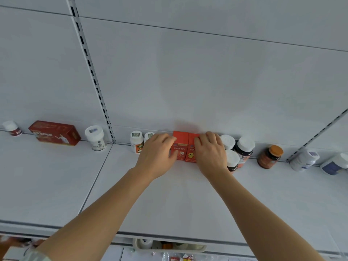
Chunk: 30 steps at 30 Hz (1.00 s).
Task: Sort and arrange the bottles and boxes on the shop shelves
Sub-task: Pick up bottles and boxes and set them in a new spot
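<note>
Head view: two red boxes (185, 147) stand upright side by side at frame centre, against the back of the shelf (169, 194). Left hand (158, 153) grips the left box, fingers curled over its top; right hand (211, 153) likewise grips the right one. White-capped bottles (136, 141) flank them; a larger red box (54, 133) lies centre left.

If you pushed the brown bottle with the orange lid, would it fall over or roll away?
The brown bottle with the orange lid stands upright and looks squat, so a low push would probably slide it. Its round body would likely roll if tipped. It stands alone on the white shelf, so nothing nearby would stop it.
</note>
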Tool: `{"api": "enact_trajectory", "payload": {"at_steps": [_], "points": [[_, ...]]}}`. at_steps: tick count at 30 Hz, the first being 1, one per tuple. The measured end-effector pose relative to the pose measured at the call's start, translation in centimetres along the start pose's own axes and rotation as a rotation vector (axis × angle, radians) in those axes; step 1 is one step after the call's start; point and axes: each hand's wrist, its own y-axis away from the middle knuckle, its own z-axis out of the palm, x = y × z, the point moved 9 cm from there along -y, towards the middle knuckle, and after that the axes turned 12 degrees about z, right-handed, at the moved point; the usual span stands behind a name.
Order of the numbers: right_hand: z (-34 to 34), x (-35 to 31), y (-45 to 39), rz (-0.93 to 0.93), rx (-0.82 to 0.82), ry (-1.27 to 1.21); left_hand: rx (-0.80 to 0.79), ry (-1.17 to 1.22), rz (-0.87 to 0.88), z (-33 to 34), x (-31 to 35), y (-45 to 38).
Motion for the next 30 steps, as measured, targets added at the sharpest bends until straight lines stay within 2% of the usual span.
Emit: {"api": "enact_trajectory", "payload": {"at_steps": [6, 20, 30], "points": [[-0.3, -0.2, 0.0, -0.026, 0.036, 0.025, -0.01, -0.001, -0.008, 0.3, -0.2, -0.3], [-3.3, 2.0, 1.0, -0.018, -0.033, 0.039, 0.018, 0.015, 0.047, -0.7, 2.4, -1.5], [-9.3, 7.8, 5.5, 0.187, -0.061, -0.033, 0.017, 0.005, 0.163, -0.4, 9.5, -3.6]]}}
